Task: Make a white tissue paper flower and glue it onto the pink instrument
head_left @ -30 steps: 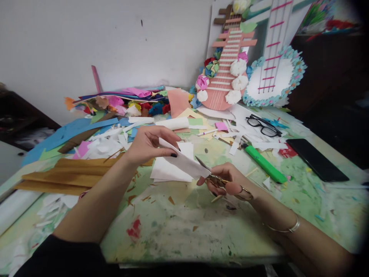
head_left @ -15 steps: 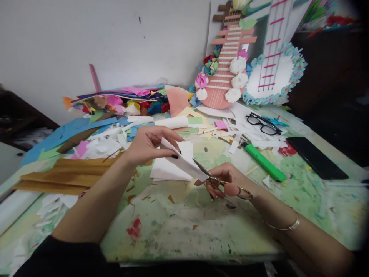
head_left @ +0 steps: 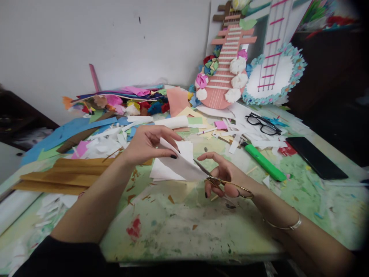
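My left hand point(head_left: 150, 144) pinches a piece of white paper point(head_left: 184, 165) between thumb and fingers, above the table. In my right hand point(head_left: 226, 175) are gold-handled scissors point(head_left: 215, 179), their blades pointing up and left at the paper's right end. The index finger of that hand is stretched out above the blades, while the other fingers are at the handles. More white sheets point(head_left: 164, 173) lie on the table beneath the held paper.
Right of my hands lie a green cutter point(head_left: 265, 163), a black phone point(head_left: 317, 157) and black glasses point(head_left: 263, 124). Brown crepe paper point(head_left: 66, 175) and white scraps point(head_left: 106, 148) are at the left. Paper instruments point(head_left: 220, 82) with flowers lean on the wall behind.
My right index finger has lifted away from the paper's end and stretched out above the scissors. The held paper and my left hand have barely moved.
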{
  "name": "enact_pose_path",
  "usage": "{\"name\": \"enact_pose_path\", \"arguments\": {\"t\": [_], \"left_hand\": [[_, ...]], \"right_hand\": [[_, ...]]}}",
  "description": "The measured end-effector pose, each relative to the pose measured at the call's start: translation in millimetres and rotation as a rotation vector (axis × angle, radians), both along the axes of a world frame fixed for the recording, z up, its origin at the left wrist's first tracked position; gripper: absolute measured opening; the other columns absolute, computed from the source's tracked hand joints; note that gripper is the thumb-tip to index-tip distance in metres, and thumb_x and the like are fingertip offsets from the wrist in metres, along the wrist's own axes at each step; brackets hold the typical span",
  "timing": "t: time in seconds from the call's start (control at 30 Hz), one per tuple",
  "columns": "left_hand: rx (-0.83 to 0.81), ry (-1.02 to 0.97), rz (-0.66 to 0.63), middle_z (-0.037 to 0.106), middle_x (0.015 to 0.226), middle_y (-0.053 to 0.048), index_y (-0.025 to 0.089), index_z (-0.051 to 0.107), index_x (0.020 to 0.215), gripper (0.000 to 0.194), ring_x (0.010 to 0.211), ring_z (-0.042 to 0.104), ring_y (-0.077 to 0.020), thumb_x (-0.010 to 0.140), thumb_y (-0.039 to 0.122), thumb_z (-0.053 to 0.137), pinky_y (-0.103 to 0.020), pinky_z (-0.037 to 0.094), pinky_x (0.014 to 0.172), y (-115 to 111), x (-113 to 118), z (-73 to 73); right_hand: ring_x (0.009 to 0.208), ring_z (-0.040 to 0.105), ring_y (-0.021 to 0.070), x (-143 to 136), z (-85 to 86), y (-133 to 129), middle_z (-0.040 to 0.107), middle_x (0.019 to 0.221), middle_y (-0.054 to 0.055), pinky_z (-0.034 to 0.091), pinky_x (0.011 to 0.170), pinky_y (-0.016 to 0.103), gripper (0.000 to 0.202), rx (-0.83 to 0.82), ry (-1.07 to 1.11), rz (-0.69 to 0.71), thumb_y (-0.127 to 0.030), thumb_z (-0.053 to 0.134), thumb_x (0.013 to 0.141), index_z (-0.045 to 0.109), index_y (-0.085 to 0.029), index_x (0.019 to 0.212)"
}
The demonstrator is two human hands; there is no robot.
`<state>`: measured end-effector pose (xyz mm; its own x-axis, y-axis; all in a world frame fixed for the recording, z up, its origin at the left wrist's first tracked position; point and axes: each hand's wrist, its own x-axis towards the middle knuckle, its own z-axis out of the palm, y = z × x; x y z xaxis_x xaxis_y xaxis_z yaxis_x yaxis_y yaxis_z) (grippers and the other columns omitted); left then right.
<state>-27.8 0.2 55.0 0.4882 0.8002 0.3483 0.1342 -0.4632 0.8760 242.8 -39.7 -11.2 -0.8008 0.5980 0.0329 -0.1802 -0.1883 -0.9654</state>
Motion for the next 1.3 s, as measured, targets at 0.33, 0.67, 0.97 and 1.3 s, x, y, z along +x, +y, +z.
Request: {"name": "enact_pose_path", "arguments": {"t": [0.33, 0.67, 0.97, 1.3], "left_hand": [[-0.018, -0.009, -0.115, 0.076, 0.076, -0.006, 0.017, 0.07, 0.098, 0.029, 0.068, 0.072, -0.0154, 0.071, 0.015, 0.079, -0.018, 0.057, 0.056, -2, 5, -4.7], [-0.009, 0.002, -0.043, 0.075, 0.071, -0.005, 0.015, 0.071, 0.092, 0.028, 0.062, 0.071, -0.0146, 0.067, 0.02, 0.081, -0.018, 0.058, 0.054, -3, 8, 0.5], [-0.03, -0.016, -0.034, 0.075, 0.072, -0.003, 0.02, 0.073, 0.091, 0.027, 0.062, 0.07, -0.0136, 0.065, 0.016, 0.081, -0.017, 0.055, 0.052, -2, 6, -1.3], [-0.03, -0.025, -0.033, 0.074, 0.071, -0.004, 0.016, 0.072, 0.09, 0.027, 0.062, 0.07, -0.0135, 0.065, 0.015, 0.082, -0.016, 0.057, 0.054, -2, 6, 0.6]], "right_hand": [[0.049, 0.051, 0.0065, -2, -5.6, 1, 0.072, 0.075, 0.007, 0.038, 0.046, 0.017, 0.098, 0.0, 0.031, 0.024, -0.062, 0.079, 0.058, 0.032, -0.016, 0.131], [0.04, 0.047, 0.0049, -1, -7.2, 1, 0.07, 0.068, 0.002, 0.037, 0.039, 0.015, 0.09, -0.013, 0.06, -0.006, -0.062, 0.079, 0.059, 0.038, -0.018, 0.126], [0.034, 0.04, 0.0032, -1, -2.3, 1, 0.065, 0.058, -0.002, 0.03, 0.031, 0.012, 0.08, -0.06, 0.031, -0.059, -0.063, 0.081, 0.053, 0.042, -0.019, 0.106], [0.035, 0.037, 0.0054, -1, -0.5, -2, 0.062, 0.052, -0.005, 0.026, 0.035, 0.016, 0.081, -0.056, -0.086, -0.085, -0.066, 0.082, 0.049, 0.039, -0.022, 0.102]]}}
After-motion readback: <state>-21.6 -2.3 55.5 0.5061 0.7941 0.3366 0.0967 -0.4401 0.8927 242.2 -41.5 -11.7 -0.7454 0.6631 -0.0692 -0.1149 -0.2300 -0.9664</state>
